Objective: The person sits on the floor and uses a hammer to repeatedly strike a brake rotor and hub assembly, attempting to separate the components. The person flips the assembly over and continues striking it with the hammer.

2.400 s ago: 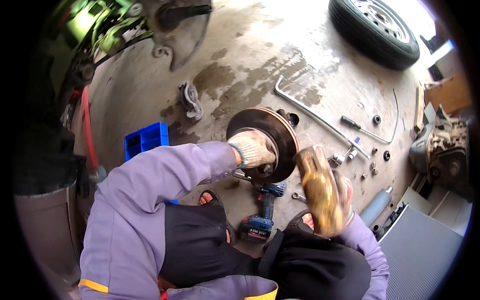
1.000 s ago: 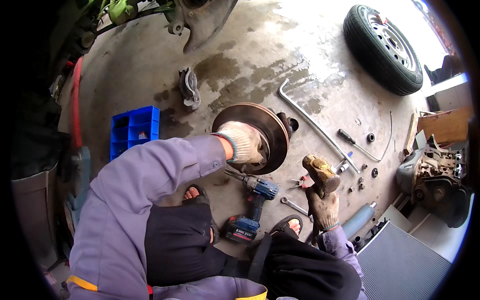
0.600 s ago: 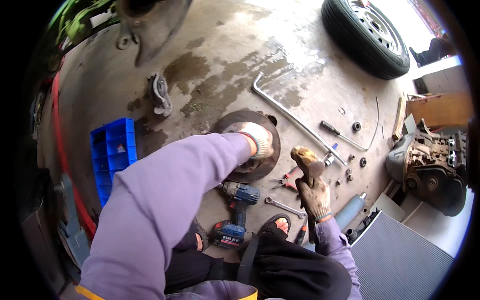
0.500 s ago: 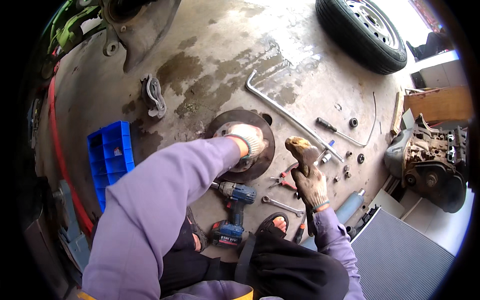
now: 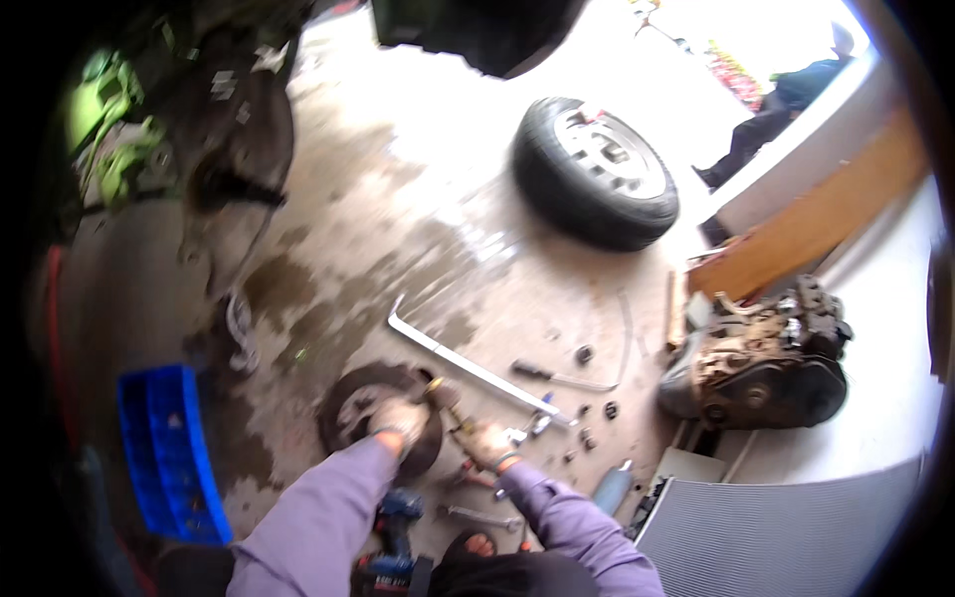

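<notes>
Blurred by motion, my gloved left hand (image 5: 399, 420) grips the middle of a rust-dark brake disc (image 5: 341, 426) lying on the floor. My gloved right hand (image 5: 480, 435) is closed round a hammer (image 5: 445, 394), whose yellowish worn head is at the disc's right edge. Below the disc lies a blue-black cordless power tool (image 5: 400, 505), partly hidden by my left arm. Beside my right forearm are red-handled pliers (image 5: 477, 475) and a combination wrench (image 5: 482, 518). A long bent steel bar (image 5: 468, 368) lies above my right hand, with several small sockets (image 5: 587, 434) to its right.
A blue divided tray (image 5: 164, 448) is at left, vehicle suspension (image 5: 239, 139) upper left. A tyre (image 5: 552, 184) lies ahead. An engine (image 5: 756, 368), wooden board (image 5: 816, 209) and radiator (image 5: 766, 527) line the right. A seated person (image 5: 776, 109) is at the top right.
The view has tilted up, so more floor and the person show. My right hand has moved the hammer left, to the disc's edge. The disc, tilted earlier, now lies flatter.
</notes>
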Action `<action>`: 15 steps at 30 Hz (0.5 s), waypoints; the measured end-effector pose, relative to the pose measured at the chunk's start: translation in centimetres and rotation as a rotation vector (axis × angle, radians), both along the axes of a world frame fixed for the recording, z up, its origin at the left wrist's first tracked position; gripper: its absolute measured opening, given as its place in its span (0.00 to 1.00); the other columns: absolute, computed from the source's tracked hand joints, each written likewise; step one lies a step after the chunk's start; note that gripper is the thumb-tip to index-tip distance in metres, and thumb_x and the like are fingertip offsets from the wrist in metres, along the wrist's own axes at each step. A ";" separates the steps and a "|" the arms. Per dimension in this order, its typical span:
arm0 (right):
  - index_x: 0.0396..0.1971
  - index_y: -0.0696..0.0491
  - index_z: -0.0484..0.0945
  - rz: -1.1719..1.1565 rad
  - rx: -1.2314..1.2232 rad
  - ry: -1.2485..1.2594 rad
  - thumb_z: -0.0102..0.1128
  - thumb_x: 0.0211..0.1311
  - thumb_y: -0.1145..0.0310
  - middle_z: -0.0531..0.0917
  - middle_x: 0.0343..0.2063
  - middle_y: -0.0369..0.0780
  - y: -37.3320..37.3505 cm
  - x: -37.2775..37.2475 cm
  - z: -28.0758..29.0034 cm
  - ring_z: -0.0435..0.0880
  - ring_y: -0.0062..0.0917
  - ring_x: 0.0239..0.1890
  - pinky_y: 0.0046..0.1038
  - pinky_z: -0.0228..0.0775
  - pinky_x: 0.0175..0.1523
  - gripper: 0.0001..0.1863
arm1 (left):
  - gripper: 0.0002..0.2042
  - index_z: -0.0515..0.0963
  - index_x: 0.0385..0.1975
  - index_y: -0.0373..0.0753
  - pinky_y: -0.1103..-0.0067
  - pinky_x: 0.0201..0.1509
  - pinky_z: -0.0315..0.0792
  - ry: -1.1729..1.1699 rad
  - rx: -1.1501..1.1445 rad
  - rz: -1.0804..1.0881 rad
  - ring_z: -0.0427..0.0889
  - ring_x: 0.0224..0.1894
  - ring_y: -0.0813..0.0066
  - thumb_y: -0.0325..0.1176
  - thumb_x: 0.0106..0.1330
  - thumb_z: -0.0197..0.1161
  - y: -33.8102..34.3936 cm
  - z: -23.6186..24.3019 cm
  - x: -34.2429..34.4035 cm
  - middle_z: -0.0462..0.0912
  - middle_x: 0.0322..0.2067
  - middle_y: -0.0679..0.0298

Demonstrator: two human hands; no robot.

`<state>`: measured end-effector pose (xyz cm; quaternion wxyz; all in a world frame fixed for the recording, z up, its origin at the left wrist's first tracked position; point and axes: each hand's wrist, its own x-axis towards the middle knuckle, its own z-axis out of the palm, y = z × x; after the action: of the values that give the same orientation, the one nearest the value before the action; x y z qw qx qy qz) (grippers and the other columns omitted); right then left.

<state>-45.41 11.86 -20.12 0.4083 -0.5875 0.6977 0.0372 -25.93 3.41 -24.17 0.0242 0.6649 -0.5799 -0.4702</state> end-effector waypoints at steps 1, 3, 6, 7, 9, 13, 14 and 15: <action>0.48 0.51 0.84 -0.081 0.002 0.027 0.55 0.70 0.42 0.87 0.41 0.52 0.5 -0.4 1.3 0.87 0.50 0.46 0.47 0.80 0.52 0.27 | 0.25 0.87 0.45 0.38 0.60 0.60 0.75 0.045 0.091 -0.014 0.84 0.54 0.44 0.54 0.66 0.57 0.3 5.2 -0.6 0.86 0.48 0.44; 0.48 0.51 0.84 -0.112 -0.027 0.007 0.53 0.71 0.42 0.87 0.43 0.52 0.6 0.9 3.8 0.86 0.51 0.48 0.48 0.79 0.53 0.27 | 0.25 0.87 0.45 0.41 0.60 0.60 0.74 0.018 -0.080 -0.250 0.82 0.54 0.42 0.56 0.68 0.53 0.4 4.3 1.7 0.85 0.47 0.43; 0.46 0.51 0.81 -0.090 -0.214 0.003 0.57 0.69 0.45 0.87 0.37 0.54 1.9 0.9 7.2 0.87 0.51 0.44 0.49 0.78 0.51 0.23 | 0.19 0.87 0.42 0.40 0.61 0.56 0.78 0.044 0.105 -0.256 0.86 0.51 0.51 0.47 0.70 0.54 1.0 8.7 1.4 0.88 0.47 0.49; 0.45 0.51 0.81 -0.103 -0.296 -0.039 0.59 0.68 0.46 0.87 0.36 0.53 1.4 2.6 10.8 0.87 0.51 0.43 0.49 0.78 0.50 0.22 | 0.18 0.87 0.42 0.40 0.62 0.55 0.78 0.010 -0.116 -0.441 0.87 0.51 0.53 0.47 0.68 0.57 0.6 8.7 3.4 0.89 0.46 0.51; 0.43 0.51 0.80 -0.111 -0.436 -0.131 0.64 0.64 0.50 0.87 0.33 0.52 0.5 5.3 17.8 0.87 0.50 0.41 0.48 0.79 0.47 0.20 | 0.16 0.88 0.41 0.40 0.63 0.52 0.79 -0.012 -0.314 -0.574 0.88 0.49 0.55 0.44 0.66 0.61 -0.7 8.3 6.9 0.89 0.43 0.54; 0.44 0.51 0.83 -0.225 -0.122 0.056 0.60 0.66 0.48 0.88 0.36 0.52 2.5 1.6 12.9 0.88 0.50 0.43 0.47 0.80 0.50 0.21 | 0.14 0.87 0.39 0.37 0.64 0.52 0.79 0.237 0.254 -0.133 0.87 0.48 0.53 0.41 0.65 0.64 1.4 13.0 2.5 0.89 0.41 0.51; 0.45 0.51 0.84 -0.161 -0.021 0.095 0.57 0.67 0.45 0.88 0.38 0.52 2.2 0.3 10.9 0.88 0.51 0.44 0.47 0.81 0.51 0.24 | 0.16 0.86 0.40 0.36 0.68 0.51 0.79 0.362 0.172 -0.212 0.88 0.44 0.56 0.42 0.65 0.64 1.5 14.5 2.6 0.89 0.38 0.51; 0.45 0.52 0.84 -0.144 -0.101 0.073 0.56 0.68 0.46 0.88 0.38 0.52 1.9 1.9 12.3 0.88 0.51 0.44 0.47 0.81 0.51 0.24 | 0.16 0.86 0.40 0.36 0.68 0.51 0.79 0.230 -0.069 -0.405 0.88 0.43 0.57 0.43 0.66 0.63 1.4 11.6 4.6 0.89 0.38 0.52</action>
<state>-43.51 13.73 -7.79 0.3540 -0.5539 0.7535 -0.0059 -21.32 4.79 -12.53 0.0178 0.4760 -0.7106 -0.5179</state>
